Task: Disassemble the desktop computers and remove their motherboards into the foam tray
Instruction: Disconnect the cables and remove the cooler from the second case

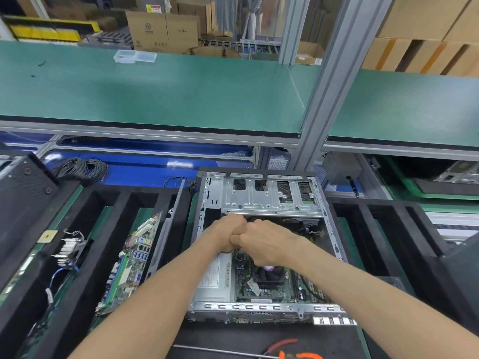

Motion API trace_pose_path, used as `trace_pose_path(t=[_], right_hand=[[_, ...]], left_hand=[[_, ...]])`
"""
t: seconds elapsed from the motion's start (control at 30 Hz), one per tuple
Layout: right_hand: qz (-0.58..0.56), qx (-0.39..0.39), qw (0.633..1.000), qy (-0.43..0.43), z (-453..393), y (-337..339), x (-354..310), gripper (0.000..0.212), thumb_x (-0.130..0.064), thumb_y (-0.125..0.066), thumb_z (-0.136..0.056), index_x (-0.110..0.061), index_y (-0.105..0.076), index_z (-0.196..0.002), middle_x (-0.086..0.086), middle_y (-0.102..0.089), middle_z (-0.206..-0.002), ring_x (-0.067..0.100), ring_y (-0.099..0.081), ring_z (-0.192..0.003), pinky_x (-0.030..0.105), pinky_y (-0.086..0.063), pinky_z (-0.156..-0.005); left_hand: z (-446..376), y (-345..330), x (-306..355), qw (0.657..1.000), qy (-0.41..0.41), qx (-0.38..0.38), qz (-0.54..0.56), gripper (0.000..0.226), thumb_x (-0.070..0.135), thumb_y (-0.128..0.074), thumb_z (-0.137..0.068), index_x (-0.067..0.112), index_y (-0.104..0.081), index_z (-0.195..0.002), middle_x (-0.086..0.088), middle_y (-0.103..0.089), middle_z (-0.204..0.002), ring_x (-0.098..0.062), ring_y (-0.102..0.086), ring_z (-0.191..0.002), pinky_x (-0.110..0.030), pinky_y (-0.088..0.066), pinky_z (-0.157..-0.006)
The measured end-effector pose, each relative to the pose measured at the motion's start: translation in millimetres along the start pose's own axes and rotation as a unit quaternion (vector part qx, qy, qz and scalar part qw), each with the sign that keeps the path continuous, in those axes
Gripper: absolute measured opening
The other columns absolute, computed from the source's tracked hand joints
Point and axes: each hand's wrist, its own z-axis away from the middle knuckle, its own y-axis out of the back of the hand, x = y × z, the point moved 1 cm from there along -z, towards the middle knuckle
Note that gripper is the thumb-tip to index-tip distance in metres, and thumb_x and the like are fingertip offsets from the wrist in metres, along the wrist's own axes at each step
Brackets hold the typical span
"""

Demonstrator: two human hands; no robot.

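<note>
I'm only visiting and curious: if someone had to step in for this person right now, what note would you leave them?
Left hand and right hand: both fists are curled, knuckles together, inside the open computer case, just below the drive cage. What they grip is hidden, possibly a cable.
Done: the case is open; one motherboard already stands in a slot of the foam tray on the left.
Left: this case's motherboard, with its fan, is still seated inside; free it and move it to the tray.
</note>
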Motion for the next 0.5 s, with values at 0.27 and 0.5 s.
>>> trace_pose_path(t=[0.27,0.5], right_hand=[[-0.084,-0.024,0.972,-0.217,-0.2,-1.1,6.0,0.019,-0.031,-0.057,-0.095,-0.013,-0.051,-0.091,0.007,-0.045,-0.083,0.036,-0.059,-0.09,0.037,-0.039,-0.065],[-0.001,-0.078,0.995,-0.055,-6.5,14.8,4.1,0.018,-0.004,-0.064,-0.082,-0.006,-0.066,-0.1,0.009,-0.062,-0.089,0.026,-0.052,-0.071,0.033,-0.042,-0.059]], left_hand=[[0.7,-5.4,-4.4,0.999,0.012,0.018,0.044,0.024,0.008,-0.04,-0.081,0.019,-0.046,-0.061,-0.001,-0.05,-0.067,-0.024,-0.042,-0.055,-0.029,-0.034,-0.048],[-2.3,-9.4,-6.7,0.999,0.022,0.017,0.02,0.032,0.0,-0.042,-0.083,0.024,-0.043,-0.063,0.002,-0.049,-0.068,-0.018,-0.041,-0.051,-0.027,-0.033,-0.043]])
